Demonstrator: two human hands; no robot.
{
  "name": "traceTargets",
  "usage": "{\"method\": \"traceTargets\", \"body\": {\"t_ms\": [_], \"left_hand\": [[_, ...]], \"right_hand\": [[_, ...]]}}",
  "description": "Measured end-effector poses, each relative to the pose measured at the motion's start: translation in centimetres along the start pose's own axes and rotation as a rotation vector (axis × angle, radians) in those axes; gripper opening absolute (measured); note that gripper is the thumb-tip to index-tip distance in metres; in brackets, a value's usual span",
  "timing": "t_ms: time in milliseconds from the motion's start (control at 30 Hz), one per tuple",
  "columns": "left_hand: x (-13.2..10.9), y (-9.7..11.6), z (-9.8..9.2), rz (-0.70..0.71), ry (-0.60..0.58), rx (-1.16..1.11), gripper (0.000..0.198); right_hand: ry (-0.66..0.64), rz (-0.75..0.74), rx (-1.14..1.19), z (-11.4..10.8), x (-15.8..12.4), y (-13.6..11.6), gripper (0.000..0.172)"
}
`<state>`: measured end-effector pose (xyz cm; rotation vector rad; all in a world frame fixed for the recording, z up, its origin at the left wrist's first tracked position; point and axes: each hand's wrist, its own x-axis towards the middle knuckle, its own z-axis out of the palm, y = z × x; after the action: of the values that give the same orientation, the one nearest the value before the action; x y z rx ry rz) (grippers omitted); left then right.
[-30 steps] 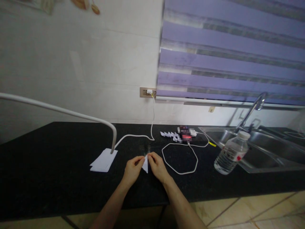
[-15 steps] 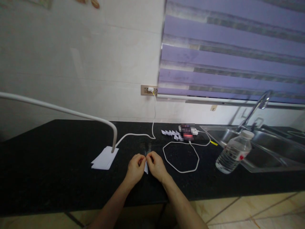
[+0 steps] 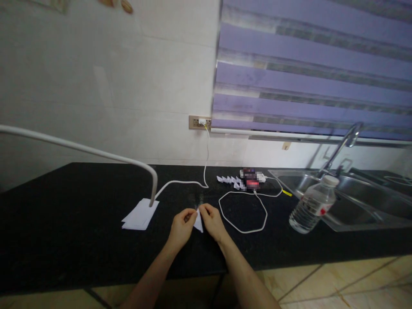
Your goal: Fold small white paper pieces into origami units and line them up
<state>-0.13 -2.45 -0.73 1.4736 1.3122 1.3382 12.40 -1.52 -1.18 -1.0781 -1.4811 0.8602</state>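
Both hands meet near the front edge of the black counter. The left hand and the right hand each pinch the small white paper between them, fingers closed tight on it. The paper is thin, folded and pointy like a triangle. The counter is dark, flat and speckled, with lots of bare room at 9 o'clock. A flat stack of white sheets lies at 10 o'clock. A thin white cable makes a round loop at 3 o'clock. Past it, a clear plastic bottle leans by the shiny metal sink.
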Motion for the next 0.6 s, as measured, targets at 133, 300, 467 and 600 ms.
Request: {"method": "traceTargets", "body": {"t_ms": [133,300,467,600], "left_hand": [[0.7,-0.6,-0.5,-0.176,0.256,-0.211,0.031],[1.3,-1.1,-0.6,-0.212,0.28,-0.487,0.031],[0.9,-0.4,-0.4,-0.243,0.2,-0.556,0.028],[0.7,-0.1,-0.4,-0.23,0.114,-0.475,0.025]], "right_hand": [[-0.078,0.126,0.181,-0.3,0.0,-0.1,0.034],[-0.17,0.112,0.125,-0.3,-0.3,-0.5,0.021],[-0.098,0.066,0.111,-0.2,-0.3,-0.4,0.017],[-0.039,0.069,0.149,-0.4,-0.1,-0.4,0.016]]}}
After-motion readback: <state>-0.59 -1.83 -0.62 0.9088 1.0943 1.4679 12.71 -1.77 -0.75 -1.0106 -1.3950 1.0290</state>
